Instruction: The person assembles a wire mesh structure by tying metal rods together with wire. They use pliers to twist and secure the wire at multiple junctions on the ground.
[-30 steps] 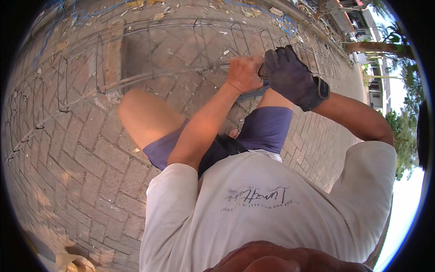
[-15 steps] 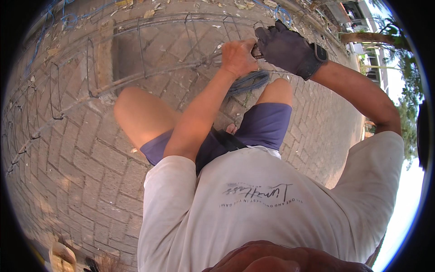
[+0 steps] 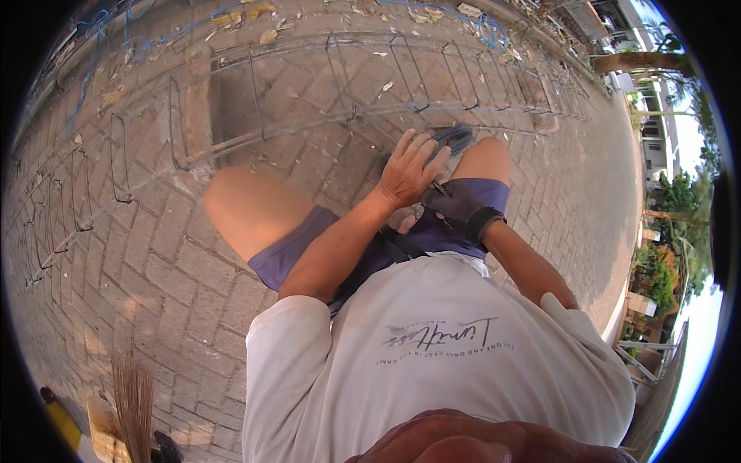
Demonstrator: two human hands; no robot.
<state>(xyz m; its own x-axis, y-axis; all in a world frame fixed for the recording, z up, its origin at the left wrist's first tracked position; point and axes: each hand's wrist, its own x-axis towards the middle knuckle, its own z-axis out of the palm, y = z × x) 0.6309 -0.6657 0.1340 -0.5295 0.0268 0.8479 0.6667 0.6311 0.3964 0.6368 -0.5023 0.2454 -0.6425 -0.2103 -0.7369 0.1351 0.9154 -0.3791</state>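
Note:
My bare left hand (image 3: pixel 411 168) is held in front of my lap with its fingers stretched out and nothing visible in them. Right beside it, my right hand (image 3: pixel 457 210) in a dark glove is closed around a slim dark hand tool (image 3: pixel 439 187). Only small parts of that tool show, so its exact kind is unclear. Just beyond both hands a bundle of grey-blue tie wire (image 3: pixel 455 137) lies by my right knee. A long cage of thin steel bars with bent stirrups (image 3: pixel 258 91) stretches across in front of my knees, apart from my hands.
Under the cage sits a wooden block (image 3: pixel 197 116), and another support (image 3: pixel 545 123) is farther right. Blue string (image 3: pixel 494 32) lies among dry leaves along the far edge. A stick broom (image 3: pixel 133 401) is at the lower left on the brick paving (image 3: pixel 193 316).
Both hands have come back from the cage bars toward my lap. The left hand's fingers have opened out. My right arm has dropped and bent, and the gloved hand now closes on the tool.

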